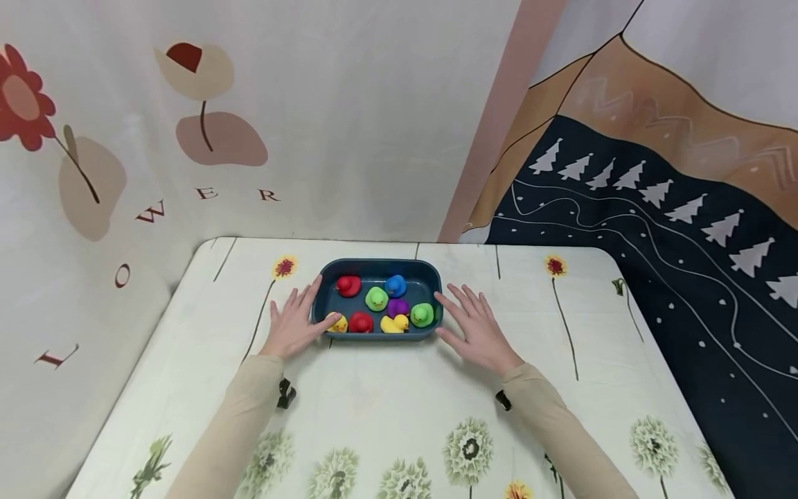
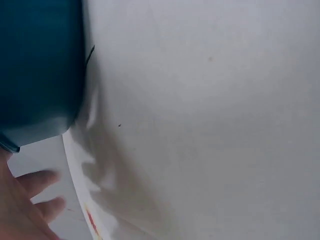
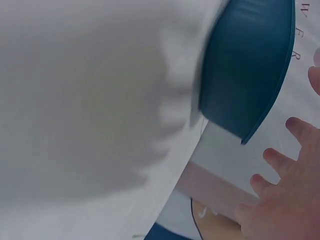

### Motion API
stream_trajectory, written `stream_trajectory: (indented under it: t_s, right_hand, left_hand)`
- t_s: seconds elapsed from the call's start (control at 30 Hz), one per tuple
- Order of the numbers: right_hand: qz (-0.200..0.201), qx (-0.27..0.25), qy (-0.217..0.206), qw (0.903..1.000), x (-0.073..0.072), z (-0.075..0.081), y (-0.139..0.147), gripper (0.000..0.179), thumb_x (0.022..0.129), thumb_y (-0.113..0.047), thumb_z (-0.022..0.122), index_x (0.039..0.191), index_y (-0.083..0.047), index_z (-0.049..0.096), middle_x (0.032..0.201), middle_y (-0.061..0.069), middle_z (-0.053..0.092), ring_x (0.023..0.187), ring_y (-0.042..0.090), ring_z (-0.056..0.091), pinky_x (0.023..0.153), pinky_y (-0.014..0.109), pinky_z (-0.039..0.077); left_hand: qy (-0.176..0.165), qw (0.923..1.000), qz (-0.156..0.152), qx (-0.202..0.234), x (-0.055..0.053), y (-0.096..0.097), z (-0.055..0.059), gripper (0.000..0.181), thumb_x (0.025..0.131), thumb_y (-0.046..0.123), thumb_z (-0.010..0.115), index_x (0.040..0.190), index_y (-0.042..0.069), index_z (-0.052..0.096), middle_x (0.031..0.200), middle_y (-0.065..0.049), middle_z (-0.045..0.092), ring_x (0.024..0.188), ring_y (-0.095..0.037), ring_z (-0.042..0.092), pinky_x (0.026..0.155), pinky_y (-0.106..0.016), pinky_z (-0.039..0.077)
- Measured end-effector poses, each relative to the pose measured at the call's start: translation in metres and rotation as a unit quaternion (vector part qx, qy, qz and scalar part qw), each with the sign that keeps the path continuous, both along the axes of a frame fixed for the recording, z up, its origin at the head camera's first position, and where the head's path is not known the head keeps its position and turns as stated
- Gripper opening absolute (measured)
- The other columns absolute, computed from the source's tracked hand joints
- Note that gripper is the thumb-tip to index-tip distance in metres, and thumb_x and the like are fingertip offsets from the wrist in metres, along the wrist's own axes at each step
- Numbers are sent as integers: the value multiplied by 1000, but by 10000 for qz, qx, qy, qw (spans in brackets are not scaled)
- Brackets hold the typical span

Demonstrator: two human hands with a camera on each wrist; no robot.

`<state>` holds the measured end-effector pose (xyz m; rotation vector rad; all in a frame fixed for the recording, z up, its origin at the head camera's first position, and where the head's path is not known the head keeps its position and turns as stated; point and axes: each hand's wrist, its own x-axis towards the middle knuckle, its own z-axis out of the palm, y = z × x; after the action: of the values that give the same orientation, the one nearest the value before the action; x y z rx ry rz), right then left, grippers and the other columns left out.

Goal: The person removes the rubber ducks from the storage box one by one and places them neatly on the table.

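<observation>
A dark blue oblong tub point(image 1: 380, 337) stands toward the back of the table with several small rubber ducks inside. Among them are a red duck point(image 1: 348, 285), a blue duck point(image 1: 395, 285), a purple duck point(image 1: 397, 308), a green duck point(image 1: 422, 314) and a yellow duck point(image 1: 395, 324). My left hand point(image 1: 296, 324) is spread at the tub's left end, its thumb overlapping the near left corner by another yellow duck point(image 1: 339, 325). At the right end, my right hand point(image 1: 479, 329) has its fingers extended toward the rim. Both wrist views show the tub's outer wall point(image 2: 40, 75) beside spread fingers.
A white cloth printed with flowers point(image 1: 374, 388) covers the table. Behind it hangs a pale curtain point(image 1: 361, 138) with printed shapes and letters. To the right is a dark fabric point(image 1: 623, 229) with white trees.
</observation>
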<state>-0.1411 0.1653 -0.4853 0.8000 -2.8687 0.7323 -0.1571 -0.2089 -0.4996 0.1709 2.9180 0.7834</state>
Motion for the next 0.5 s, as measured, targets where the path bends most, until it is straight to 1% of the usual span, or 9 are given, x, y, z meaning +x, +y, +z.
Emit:
stream_trajectory:
  t_s: [0.1,0.17,0.3,0.37,0.43,0.5]
  right_hand:
    - [99,-271,-171,9994,-1,1,-11,61,98,-45,51,151,-22,35,156,12,26,144,34,16,113,58,7]
    - [144,-400,-307,9986,-2,0,-19,60,99,-46,49,152,-23,34,156,11,26,144,33,15,114,56,6]
    - [268,-547,-361,9975,-4,0,-35,58,99,-44,50,151,-22,36,155,11,28,143,34,18,114,55,8]
    - [331,-589,-298,9973,-5,0,-41,58,98,-41,53,150,-21,38,154,11,30,142,35,21,113,57,10]
    - [390,-639,-251,9969,-6,-1,-47,57,98,-38,55,149,-20,39,153,11,32,141,34,25,112,58,11]
    - [424,-638,-182,9969,-6,-1,-52,56,98,-38,55,149,-20,40,151,11,35,139,31,28,112,59,12]
  left_hand:
    - [-222,9996,-38,178,-2,-1,0,97,87,66,54,157,25,1,151,-26,29,138,-48,23,104,-71,-4]
    - [-346,9989,-80,291,-3,-2,0,100,86,66,56,157,24,-2,151,-26,29,135,-48,30,105,-71,-1]
    - [-488,9975,-208,457,-5,-2,1,109,83,63,63,156,18,-4,148,-28,33,127,-48,41,106,-69,4]
    - [-576,9966,-240,529,-5,-1,2,113,81,62,66,156,17,-5,147,-28,35,125,-48,44,108,-67,6]
    - [-670,9958,-258,568,-5,-1,3,114,81,61,68,156,17,-6,146,-30,35,125,-49,44,108,-66,10]
    - [-794,9946,-223,628,-5,-1,3,115,80,61,68,156,19,-8,143,-33,37,123,-49,44,107,-64,20]
